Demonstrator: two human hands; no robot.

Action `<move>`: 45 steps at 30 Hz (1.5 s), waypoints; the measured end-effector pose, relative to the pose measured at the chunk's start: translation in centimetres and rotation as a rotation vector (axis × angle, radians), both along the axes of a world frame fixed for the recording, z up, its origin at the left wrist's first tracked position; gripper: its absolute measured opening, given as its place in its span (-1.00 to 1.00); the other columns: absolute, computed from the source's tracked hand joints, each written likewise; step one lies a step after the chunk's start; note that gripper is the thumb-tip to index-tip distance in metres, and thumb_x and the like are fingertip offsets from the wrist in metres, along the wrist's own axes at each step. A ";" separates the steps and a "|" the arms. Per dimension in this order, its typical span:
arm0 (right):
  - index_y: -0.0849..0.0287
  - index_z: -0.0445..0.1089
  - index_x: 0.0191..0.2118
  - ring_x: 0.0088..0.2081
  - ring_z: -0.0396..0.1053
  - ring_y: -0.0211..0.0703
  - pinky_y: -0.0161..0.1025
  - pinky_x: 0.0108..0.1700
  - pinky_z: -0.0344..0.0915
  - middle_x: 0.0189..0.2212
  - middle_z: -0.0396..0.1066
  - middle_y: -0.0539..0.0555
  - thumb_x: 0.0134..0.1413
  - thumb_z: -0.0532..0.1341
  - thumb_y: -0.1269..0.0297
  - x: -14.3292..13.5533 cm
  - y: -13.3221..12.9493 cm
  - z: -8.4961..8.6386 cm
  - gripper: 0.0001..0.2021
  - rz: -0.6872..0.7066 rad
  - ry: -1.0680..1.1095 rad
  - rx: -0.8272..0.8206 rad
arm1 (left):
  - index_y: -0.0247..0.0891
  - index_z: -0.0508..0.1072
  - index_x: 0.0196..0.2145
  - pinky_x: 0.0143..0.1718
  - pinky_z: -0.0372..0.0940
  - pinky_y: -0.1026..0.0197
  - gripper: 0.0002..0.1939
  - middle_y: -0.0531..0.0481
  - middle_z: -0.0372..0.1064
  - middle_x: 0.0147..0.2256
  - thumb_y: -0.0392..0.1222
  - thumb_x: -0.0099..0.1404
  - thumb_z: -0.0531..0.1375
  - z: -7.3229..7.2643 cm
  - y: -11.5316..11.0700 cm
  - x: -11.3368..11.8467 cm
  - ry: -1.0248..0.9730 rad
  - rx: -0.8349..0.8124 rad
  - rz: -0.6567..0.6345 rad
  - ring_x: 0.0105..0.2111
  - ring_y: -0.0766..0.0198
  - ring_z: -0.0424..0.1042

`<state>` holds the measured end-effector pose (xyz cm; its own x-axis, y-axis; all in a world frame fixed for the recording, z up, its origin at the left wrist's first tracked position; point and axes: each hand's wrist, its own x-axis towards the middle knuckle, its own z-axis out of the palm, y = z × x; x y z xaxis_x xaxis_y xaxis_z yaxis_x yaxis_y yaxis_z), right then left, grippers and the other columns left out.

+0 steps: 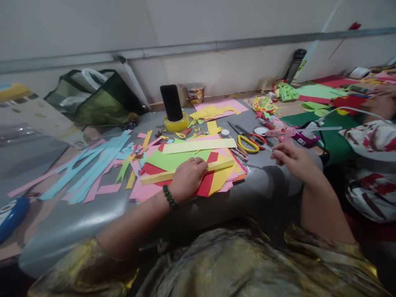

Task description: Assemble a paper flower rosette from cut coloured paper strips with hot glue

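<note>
From where I stand, the left hand (190,175) is curled down over a yellow strip (157,177), gripping it near the middle against the paper pile (151,192). The right hand (289,159) is over toward the scissors, thumb and fingers drawn together; something pale and thin blurs at the tips, and I can't tell whether it's held.

Across the pile, beyond that strip, lies a paler strip (199,146). Yellow-handled scissors (248,144) sit just beside the pile, with a pink glue gun (283,133) farther right.

As for containers, a dark green bag (105,101) stands open at the back left, white plastic showing inside. A printed cup (195,94) is against the wall; I can't see into it. Beside it a phone (171,103) stands upright in a yellow tape roll (176,123). A dark bottle (294,66) leans at the back right.

The pile comes close to the worktop's (93,218) rounded front edge. Blue strips (93,169) spread over the left side, with grey covering visible in front of them. Another person's hand (382,101) is at the far right.
</note>
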<state>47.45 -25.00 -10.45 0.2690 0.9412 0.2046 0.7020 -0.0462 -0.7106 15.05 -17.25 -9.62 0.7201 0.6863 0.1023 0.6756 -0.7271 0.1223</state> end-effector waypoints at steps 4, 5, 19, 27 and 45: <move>0.09 0.39 -0.29 -0.48 0.35 -0.11 -0.20 -0.45 0.31 -0.52 0.41 0.03 0.10 0.13 -0.02 -1.7 -2.3 -1.0 -0.71 0.133 -0.019 -0.054 | -0.26 0.49 -0.21 -0.06 0.39 0.05 -0.73 -0.18 0.50 -0.13 -0.26 0.45 -0.01 -0.5 0.7 0.0 -0.104 -0.075 -0.029 -0.11 0.08 0.45; 0.10 0.40 -0.29 -0.46 0.36 -0.10 -0.20 -0.44 0.31 -0.50 0.42 0.03 0.10 0.13 -0.02 -2.1 -2.5 -1.1 -0.71 0.135 -0.038 -0.060 | -0.27 0.49 -0.21 -0.05 0.39 0.04 -0.73 -0.19 0.49 -0.13 -0.27 0.45 -0.01 -0.6 0.8 0.1 -0.120 -0.079 -0.037 -0.11 0.07 0.44; 0.09 0.48 -0.39 -0.46 0.37 -0.11 -0.24 -0.45 0.26 -0.51 0.47 0.05 0.00 0.19 -0.15 -2.1 -2.1 -0.5 -0.62 0.078 -0.053 -0.013 | -0.26 0.46 -0.20 0.09 0.26 -0.18 -0.74 -0.26 0.43 0.00 -0.17 0.44 -0.01 -1.5 1.2 0.1 -0.076 -0.041 -0.041 0.01 -0.05 0.39; 0.10 0.52 -0.37 -0.46 0.40 -0.10 -0.23 -0.44 0.29 -0.49 0.51 0.06 -0.02 0.21 -0.17 -2.0 -2.0 -0.7 -0.59 0.032 -0.045 0.034 | -0.23 0.47 -0.20 0.15 0.19 -0.22 -0.77 -0.25 0.40 0.10 -0.24 0.42 0.01 -1.4 0.5 0.1 -0.044 -0.010 -0.042 0.11 -0.08 0.34; 0.09 0.51 -0.42 -0.38 0.47 -0.04 -0.19 -0.35 0.36 -0.44 0.55 0.09 0.01 0.21 -0.18 -1.7 -1.5 -0.3 -0.59 0.115 -0.071 0.045 | -0.20 0.50 -0.21 0.18 0.14 -0.30 -0.77 -0.23 0.37 0.14 -0.21 0.43 0.04 -1.4 0.4 0.2 -0.044 0.004 -0.032 0.15 -0.08 0.32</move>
